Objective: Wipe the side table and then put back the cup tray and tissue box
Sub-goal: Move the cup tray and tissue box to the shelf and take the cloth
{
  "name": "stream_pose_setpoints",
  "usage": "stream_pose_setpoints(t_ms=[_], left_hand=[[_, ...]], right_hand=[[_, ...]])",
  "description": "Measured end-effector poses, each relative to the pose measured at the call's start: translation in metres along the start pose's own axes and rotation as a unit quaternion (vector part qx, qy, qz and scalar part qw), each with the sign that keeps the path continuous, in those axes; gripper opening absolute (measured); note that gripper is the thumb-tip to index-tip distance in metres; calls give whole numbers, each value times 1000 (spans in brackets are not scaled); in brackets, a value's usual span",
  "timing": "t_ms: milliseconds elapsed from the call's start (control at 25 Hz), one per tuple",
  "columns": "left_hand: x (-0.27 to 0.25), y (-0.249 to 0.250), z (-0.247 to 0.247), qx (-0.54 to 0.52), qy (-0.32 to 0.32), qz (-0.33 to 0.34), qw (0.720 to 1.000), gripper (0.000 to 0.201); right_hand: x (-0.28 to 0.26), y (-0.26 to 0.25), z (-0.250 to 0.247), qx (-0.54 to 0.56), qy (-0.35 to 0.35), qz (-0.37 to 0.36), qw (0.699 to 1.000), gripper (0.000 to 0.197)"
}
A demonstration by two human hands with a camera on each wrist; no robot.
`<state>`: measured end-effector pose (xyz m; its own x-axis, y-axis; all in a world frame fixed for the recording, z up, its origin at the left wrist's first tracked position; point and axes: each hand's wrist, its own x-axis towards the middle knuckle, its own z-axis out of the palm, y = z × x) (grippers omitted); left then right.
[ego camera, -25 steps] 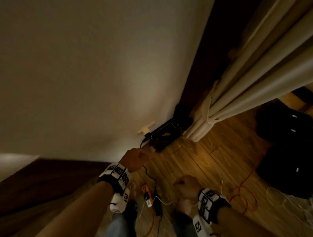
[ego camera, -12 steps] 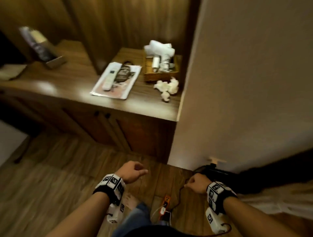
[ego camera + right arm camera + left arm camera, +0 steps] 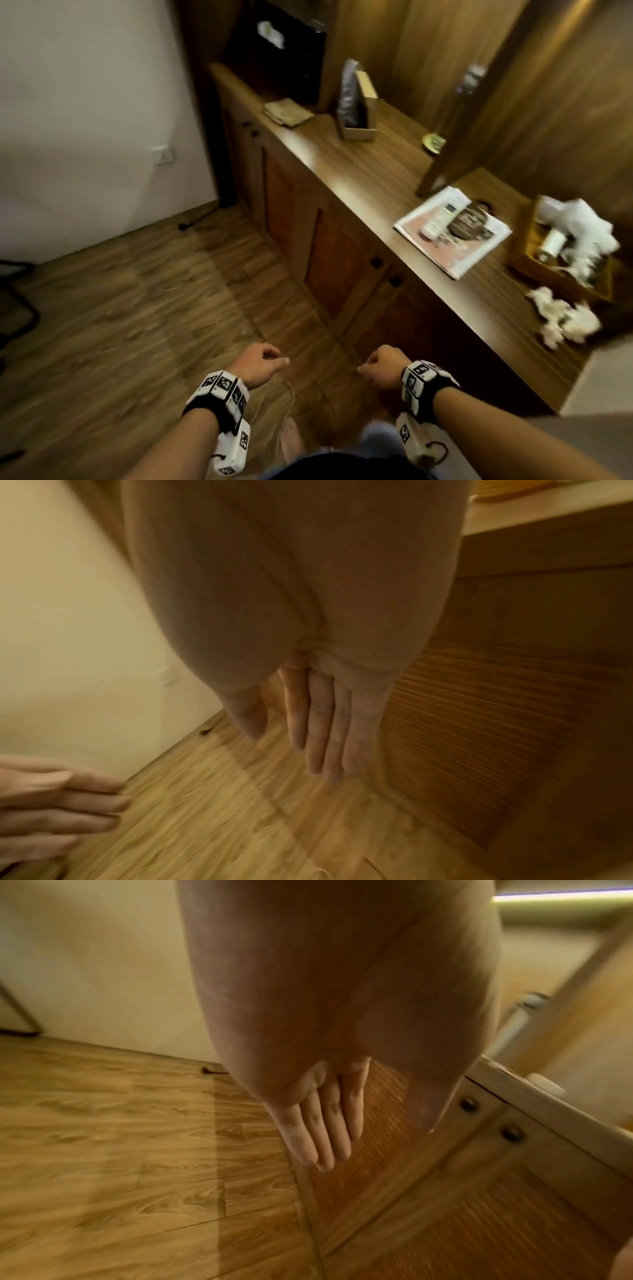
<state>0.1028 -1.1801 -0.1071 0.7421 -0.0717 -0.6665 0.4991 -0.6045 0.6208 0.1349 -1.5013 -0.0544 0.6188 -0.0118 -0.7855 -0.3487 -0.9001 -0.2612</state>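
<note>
A long wooden side table [image 3: 359, 178] runs from the upper middle to the right edge of the head view. At its right end stands a wicker tray [image 3: 525, 240] holding a cup and white tissue [image 3: 582, 219]. Crumpled tissues [image 3: 561, 318] lie on the top in front of it. My left hand [image 3: 260, 363] and right hand [image 3: 380, 368] hang low over the floor, apart from the table, loosely curled and holding nothing. The wrist views show the left hand's fingers [image 3: 329, 1123] and the right hand's fingers [image 3: 322, 723] relaxed and bare.
A magazine [image 3: 479, 253] with a white remote [image 3: 442, 219] on it lies left of the tray. Farther along are a cardboard box [image 3: 359, 113], a folded cloth [image 3: 287, 111] and a black appliance [image 3: 281, 65]. Cabinet doors with knobs [image 3: 376, 262] face the wooden floor [image 3: 137, 308]; a thin cable [image 3: 287, 404] lies by my feet.
The head view has swung left, from the wall corner and curtain to the side table and cabinet. Both hands stay low in front and hold nothing.
</note>
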Motion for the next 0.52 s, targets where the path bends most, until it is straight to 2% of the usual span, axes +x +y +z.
stream_pose_setpoints(t_ms=[120,280,440,520], left_hand=[[-8,-31,-36,-87,56,-17,994,17],[-20,-76,-74,-194,127,-56,971,11],[-26,-116,-101,-253,164,-88,949,5],[-23,-138,-119,-276,173,-114,938,6]], right_hand=[[12,-81,-9,-54,-21,-58,997,36],[28,-179,-19,-152,-42,-132,979,37],[53,-250,-13,-201,-41,-151,967,36],[73,-286,3,-235,-65,-159,957,35]])
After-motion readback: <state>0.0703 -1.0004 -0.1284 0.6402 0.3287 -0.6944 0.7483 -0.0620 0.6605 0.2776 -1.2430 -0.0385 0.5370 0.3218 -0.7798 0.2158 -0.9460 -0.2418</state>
